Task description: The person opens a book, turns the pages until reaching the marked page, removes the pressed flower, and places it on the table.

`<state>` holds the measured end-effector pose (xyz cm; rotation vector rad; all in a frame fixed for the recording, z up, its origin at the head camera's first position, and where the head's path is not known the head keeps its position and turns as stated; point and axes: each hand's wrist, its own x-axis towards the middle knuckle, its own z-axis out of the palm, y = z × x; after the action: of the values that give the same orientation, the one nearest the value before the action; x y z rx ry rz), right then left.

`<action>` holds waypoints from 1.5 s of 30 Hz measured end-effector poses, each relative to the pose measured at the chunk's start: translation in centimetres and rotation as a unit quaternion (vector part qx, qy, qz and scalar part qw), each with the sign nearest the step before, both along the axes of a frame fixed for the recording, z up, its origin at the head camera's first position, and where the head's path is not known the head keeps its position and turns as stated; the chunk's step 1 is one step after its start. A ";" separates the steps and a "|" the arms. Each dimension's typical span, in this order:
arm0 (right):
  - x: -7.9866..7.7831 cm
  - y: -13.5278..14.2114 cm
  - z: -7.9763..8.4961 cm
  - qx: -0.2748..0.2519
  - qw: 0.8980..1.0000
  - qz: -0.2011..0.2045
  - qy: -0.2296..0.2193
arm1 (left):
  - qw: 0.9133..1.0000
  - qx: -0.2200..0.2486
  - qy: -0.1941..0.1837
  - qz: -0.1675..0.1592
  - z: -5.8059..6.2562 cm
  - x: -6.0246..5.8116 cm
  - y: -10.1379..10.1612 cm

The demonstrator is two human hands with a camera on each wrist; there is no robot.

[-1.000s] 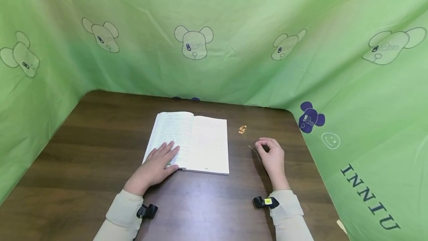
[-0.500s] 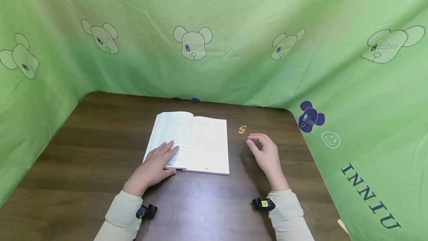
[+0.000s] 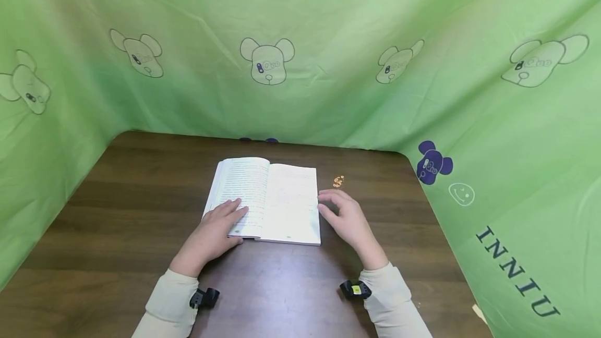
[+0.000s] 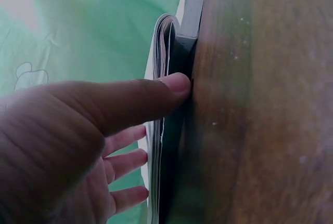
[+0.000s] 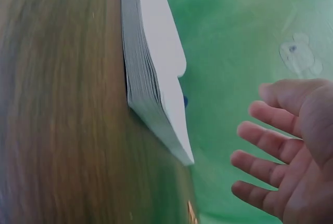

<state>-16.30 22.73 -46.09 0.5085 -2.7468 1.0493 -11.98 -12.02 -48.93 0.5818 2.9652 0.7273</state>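
Observation:
An open book point(image 3: 290, 202) lies on the table, thicker at its left stack of pages. My left hand point(image 3: 213, 231) rests on the lower part of the left page, fingers spread, with the thumb at the bottom edge. In the left wrist view, that thumb point(image 4: 174, 82) crosses the edge of the curled pages. My right hand point(image 3: 347, 220) hovers by the book's right edge, its fingers loosely bent and holding nothing. Just beyond this hand lies a small sprig of orange dried flowers point(image 3: 338, 181), its stem hidden from view.
The dark wooden table point(image 3: 117, 213) has rounded far corners. A green cloth point(image 3: 328, 108) printed with bear heads hangs behind it and along both sides. A small pale piece point(image 3: 479, 313) shows at the table's right edge.
My right hand has moved left, from the flower stem to the right edge of the book. The flower sprig stays in place, and my left hand has hardly moved.

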 end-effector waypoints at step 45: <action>0.3 -2.4 -1.7 0.107 0.986 0.125 -0.040 | 0.996 0.074 0.057 -0.009 -0.3 0.4 -3.3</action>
<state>-16.01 20.29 -47.82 0.8799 -2.9417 0.8389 -11.62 -15.29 -49.20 0.6788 3.0217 0.9512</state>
